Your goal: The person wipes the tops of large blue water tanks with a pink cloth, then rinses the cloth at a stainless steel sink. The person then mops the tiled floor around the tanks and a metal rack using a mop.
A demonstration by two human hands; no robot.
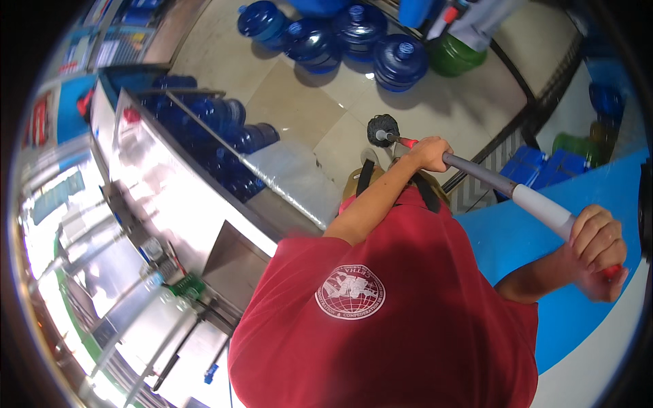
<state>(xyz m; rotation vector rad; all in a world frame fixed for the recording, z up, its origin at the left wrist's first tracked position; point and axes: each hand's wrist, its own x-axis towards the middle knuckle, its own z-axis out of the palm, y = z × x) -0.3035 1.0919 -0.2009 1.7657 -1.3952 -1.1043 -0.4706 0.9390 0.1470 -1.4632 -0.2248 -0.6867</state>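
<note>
A long-handled mop slants across the view, from its dark grey stringy head on the floor up to the right. My left hand is closed round the lower handle, just above a red section. Higher up, my right hand wraps the white upper part near the red end of the handle. Its lower edge is slightly blurred. The mop head lies just beyond my feet, with a shoe close to its left.
Several blue water jugs and a green jug stand ahead on the tiled floor. More blue jugs are under the shiny metal counter at left. A blue-and-white wall lies close on the right.
</note>
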